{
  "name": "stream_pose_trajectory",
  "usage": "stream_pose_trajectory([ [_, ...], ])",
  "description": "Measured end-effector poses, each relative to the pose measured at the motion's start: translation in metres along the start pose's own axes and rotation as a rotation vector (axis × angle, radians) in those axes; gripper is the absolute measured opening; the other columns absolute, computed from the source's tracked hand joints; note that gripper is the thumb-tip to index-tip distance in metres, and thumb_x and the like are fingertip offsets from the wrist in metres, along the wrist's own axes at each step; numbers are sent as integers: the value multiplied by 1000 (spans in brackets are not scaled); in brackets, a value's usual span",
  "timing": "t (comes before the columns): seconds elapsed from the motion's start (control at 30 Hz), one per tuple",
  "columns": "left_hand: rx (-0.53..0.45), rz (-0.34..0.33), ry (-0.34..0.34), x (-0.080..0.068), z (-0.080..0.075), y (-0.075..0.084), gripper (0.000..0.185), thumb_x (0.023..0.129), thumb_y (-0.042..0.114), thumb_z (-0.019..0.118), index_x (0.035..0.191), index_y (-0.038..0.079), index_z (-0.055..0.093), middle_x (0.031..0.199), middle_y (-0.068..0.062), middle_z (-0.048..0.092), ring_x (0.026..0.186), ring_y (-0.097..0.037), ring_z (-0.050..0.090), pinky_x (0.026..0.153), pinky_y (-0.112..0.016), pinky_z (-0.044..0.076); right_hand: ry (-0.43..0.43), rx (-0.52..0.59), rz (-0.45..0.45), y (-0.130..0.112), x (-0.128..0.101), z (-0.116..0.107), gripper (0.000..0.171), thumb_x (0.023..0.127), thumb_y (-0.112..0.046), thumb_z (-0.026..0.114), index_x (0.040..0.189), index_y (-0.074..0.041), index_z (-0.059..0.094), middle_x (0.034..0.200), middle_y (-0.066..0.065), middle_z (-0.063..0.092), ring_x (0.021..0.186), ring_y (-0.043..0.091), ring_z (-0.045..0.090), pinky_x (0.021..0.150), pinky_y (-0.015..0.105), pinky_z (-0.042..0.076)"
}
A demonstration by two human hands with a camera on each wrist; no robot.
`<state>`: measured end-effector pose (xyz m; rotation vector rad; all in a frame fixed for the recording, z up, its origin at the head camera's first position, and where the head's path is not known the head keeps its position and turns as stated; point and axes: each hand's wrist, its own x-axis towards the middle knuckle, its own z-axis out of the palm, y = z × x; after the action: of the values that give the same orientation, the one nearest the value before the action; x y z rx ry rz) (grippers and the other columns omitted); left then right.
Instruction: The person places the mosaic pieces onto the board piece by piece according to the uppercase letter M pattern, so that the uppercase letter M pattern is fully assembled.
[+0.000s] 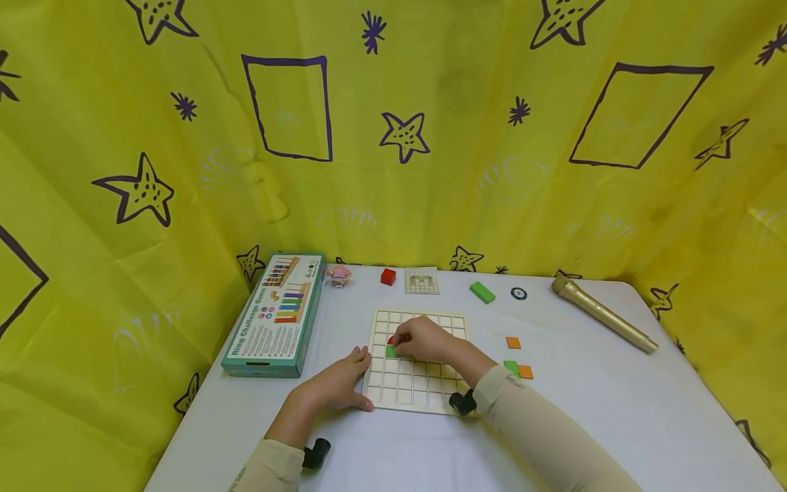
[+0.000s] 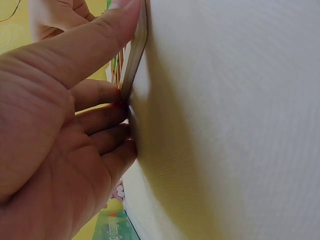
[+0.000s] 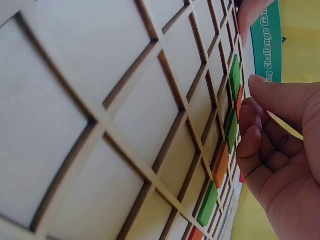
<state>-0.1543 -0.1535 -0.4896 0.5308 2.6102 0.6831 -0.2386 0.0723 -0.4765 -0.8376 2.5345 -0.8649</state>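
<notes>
A pale wooden grid board (image 1: 404,397) lies on the white table. My left hand (image 1: 338,383) rests at its left edge, fingers spread, the thumb by the near-left corner. In the left wrist view the thumb (image 2: 95,45) touches the board's edge. Over the board's upper left, my right hand (image 1: 424,339) pinches a red tile (image 3: 238,98) at the grid, with thumb and fingers bent. A green tile (image 1: 391,351) sits just below those fingertips. The right wrist view shows green, orange and red tiles in a row on the grid; the right hand hides them from the head view.
Right of the board lie orange tiles (image 1: 513,342) and a green tile (image 1: 511,367). Behind it are a red cube (image 1: 388,277), a pattern card (image 1: 421,281), a green block (image 1: 482,292) and a round disc (image 1: 519,293). A game box (image 1: 277,314), pink figurine (image 1: 339,275) and gold microphone (image 1: 605,314) flank them.
</notes>
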Motion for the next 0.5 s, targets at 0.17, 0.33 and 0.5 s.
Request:
stream_pose_trajectory([
  [0.17,-6,1,1,0,0,1,100,76,35,87,153,-3,36,163,-15,27,152,-32,20,120,-48,25,10,-3,26,2,-6,-8,4,94,-12,71,96,-11,75,89,-9,67,85,14,57,79,33,50],
  [0.33,-18,0,7,-1,-1,3,99,77,33,87,153,-4,36,163,-15,26,152,-31,19,120,-48,24,23,-26,42,7,-10,-17,4,94,-13,72,96,-12,76,89,-9,67,84,13,57,77,32,51],
  [0.5,-22,-8,10,-2,-1,3,99,77,33,88,153,-4,37,163,-15,27,152,-32,19,120,-49,24,41,-21,49,15,-15,-25,4,93,-13,74,96,-10,75,86,-7,66,79,14,58,70,30,51],
])
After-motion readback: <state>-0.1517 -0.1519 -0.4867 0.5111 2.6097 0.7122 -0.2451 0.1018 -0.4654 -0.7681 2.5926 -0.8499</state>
